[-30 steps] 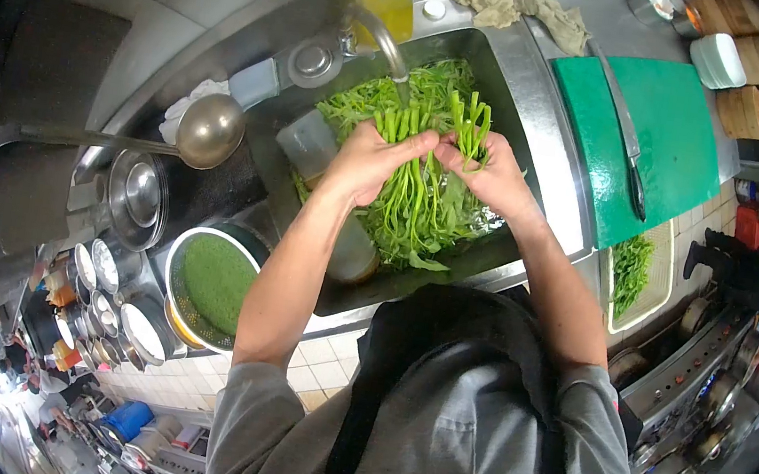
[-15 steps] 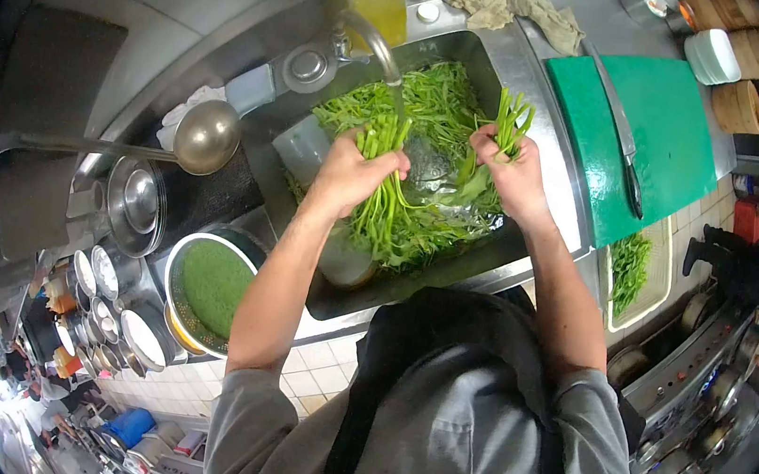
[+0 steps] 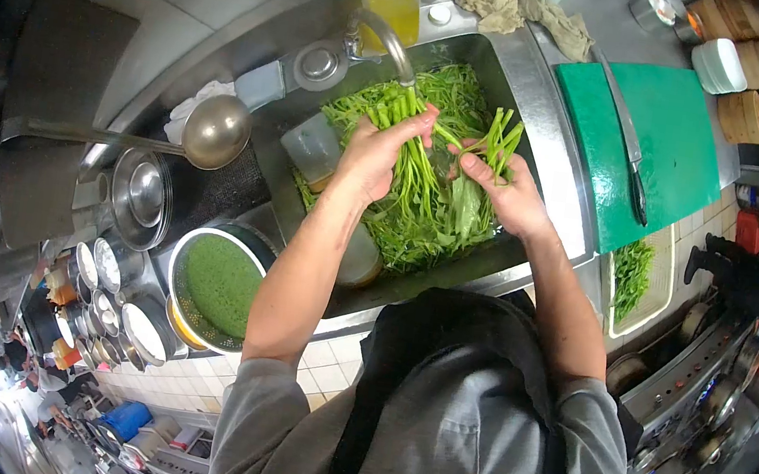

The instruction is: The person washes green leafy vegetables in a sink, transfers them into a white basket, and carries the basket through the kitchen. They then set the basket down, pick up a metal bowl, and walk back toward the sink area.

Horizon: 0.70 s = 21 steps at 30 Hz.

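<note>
A steel sink (image 3: 300, 265) holds water and many leafy green vegetables (image 3: 454, 90). Under the curved faucet (image 3: 389, 39), my left hand (image 3: 380, 154) grips a thick bunch of green stems (image 3: 420, 180), whose leaves hang down into the sink. To its right, my right hand (image 3: 509, 188) pinches a smaller bunch of stems (image 3: 502, 140), cut ends pointing up. The fingers of both hands are close together over the sink, and a stem stretches between them. Clear plastic containers (image 3: 310, 148) stand at the sink's left side.
Right of the sink lies a green cutting board (image 3: 636, 155) with a long knife (image 3: 625, 125). A white basket (image 3: 657, 290) of greens is below it. Left are a ladle (image 3: 217, 132) and a pot of green liquid (image 3: 217, 283). A soap bottle (image 3: 394, 2) stands behind the faucet.
My left hand has moved right with its bunch, and its fingers now reach toward the right hand. My right hand has tilted inward, still holding its smaller bunch. The camera view has shifted slightly.
</note>
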Tool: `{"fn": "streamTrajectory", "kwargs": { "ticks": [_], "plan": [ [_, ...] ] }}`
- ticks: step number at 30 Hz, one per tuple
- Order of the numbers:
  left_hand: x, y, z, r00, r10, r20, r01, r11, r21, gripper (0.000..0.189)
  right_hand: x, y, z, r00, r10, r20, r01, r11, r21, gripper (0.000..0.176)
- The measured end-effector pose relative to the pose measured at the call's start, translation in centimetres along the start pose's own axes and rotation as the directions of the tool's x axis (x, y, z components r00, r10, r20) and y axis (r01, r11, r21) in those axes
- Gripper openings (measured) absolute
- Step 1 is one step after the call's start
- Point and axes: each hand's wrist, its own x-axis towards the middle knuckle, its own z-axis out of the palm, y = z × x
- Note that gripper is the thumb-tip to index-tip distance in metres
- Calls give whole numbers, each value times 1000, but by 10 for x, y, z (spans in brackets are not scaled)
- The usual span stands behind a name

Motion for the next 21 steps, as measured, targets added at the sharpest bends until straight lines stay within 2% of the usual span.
{"fn": "streamTrajectory", "kwargs": {
  "ticks": [2, 7, 9, 10, 12, 13, 14, 16, 18, 21],
  "plan": [
    [-2, -2, 1, 999, -51, -5, 51, 998, -30, 21, 1, 3, 1, 996, -55, -67, 57, 998, 17, 37],
    [-6, -9, -1, 1000, 10, 14, -7, 982, -187, 21, 3, 8, 1, 992, -36, -120, 38, 999, 11, 33],
    [-3, -12, -13, 998, 16, -63, -32, 967, -252, 17, 7, 7, -11, 981, -119, -155, 160, 945, 285, 27],
    [-2, -10, -20, 998, 15, -64, -31, 968, -251, 17, 8, 3, -19, 969, -124, -215, 190, 928, 320, 22],
    [-1, -7, -36, 991, -32, -129, -23, 917, -399, 17, 5, -7, -30, 939, -120, -322, 262, 857, 445, 23],
    [2, -5, -43, 989, -53, -136, -8, 911, -412, 19, 3, -6, -36, 930, -138, -341, 291, 842, 454, 24],
    [4, -3, -49, 989, -51, -141, -12, 911, -411, 19, 1, -5, -40, 929, -108, -353, 268, 855, 443, 23],
    [5, 5, -51, 985, -36, -169, -13, 959, -282, 19, -3, -1, -42, 952, -111, -285, 214, 909, 358, 24],
    [5, 11, -45, 985, -50, -167, 1, 961, -277, 21, -6, 3, -36, 966, -94, -240, 175, 924, 340, 26],
    [5, 12, -31, 999, 8, -43, -9, 1000, -19, 23, -6, 6, -29, 988, -55, -141, 90, 963, 256, 32]
  ]
}}
